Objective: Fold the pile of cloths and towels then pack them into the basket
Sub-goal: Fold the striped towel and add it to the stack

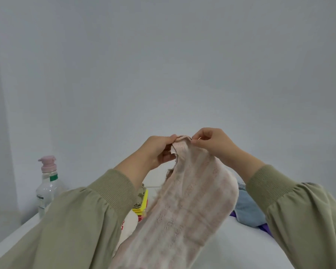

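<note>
A long pale pink towel (184,206) with faint stripes hangs lifted above the white table (241,241). My left hand (157,150) and my right hand (211,142) pinch its top edge close together, almost touching. The towel drapes down toward me between my green sleeves. A blue cloth (248,208) and a bit of purple cloth (264,229) lie on the table at the right, partly hidden by my right arm. No basket is in view.
A clear pump bottle (47,183) with a pink top stands at the table's far left by the wall. Yellow and red folded items (143,204) and a white object sit behind my left arm. A plain grey wall fills the background.
</note>
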{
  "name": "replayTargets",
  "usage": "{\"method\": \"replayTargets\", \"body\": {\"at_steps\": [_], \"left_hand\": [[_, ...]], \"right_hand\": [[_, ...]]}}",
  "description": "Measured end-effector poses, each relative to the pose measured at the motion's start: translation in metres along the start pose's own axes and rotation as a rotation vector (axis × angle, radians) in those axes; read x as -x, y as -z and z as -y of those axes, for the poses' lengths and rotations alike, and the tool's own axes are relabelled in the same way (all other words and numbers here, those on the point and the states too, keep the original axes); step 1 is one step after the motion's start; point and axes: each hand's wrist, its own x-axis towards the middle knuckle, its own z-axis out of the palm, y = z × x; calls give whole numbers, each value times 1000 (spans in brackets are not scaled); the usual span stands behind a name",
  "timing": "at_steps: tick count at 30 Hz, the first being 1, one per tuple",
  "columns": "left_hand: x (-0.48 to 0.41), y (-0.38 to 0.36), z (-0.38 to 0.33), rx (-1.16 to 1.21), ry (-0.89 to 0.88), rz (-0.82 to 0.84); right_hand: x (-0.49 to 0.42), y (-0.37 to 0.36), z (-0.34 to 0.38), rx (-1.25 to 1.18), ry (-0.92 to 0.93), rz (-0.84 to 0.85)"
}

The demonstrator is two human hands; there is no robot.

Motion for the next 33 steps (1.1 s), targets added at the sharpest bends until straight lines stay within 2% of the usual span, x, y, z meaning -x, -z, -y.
{"method": "replayTargets", "body": {"at_steps": [3,10,13,18,21,23,24,27,29,31,33], "left_hand": [[2,-7,-8,98,0,-1],[0,-15,-20,26,-47,17],[1,-20,-21,-27,-65,37],[1,-25,-20,-86,-57,48],[-2,-23,-17,-97,-70,17],[-5,-16,-18,-169,-81,-68],[-7,-12,-18,-289,-82,-118],[-7,-1,-23,-886,-36,-117],[-7,0,-28,-1137,-50,-76],[-5,-1,-37,-1062,-130,-8],[-2,-5,-46,-744,-146,177]], "right_hand": [[2,-3,11,8,-7,43],[-2,-2,31,94,-59,-51],[-8,-1,34,37,-152,-123],[-16,1,35,-158,-325,-86],[-17,4,37,-211,-353,-105],[-19,10,36,-150,-330,-162],[-20,14,36,-103,-306,-176],[-22,23,38,-23,-192,-155],[-24,26,41,-22,-84,-147],[-24,29,52,-38,21,-93],[-23,32,62,-47,76,6]]}}
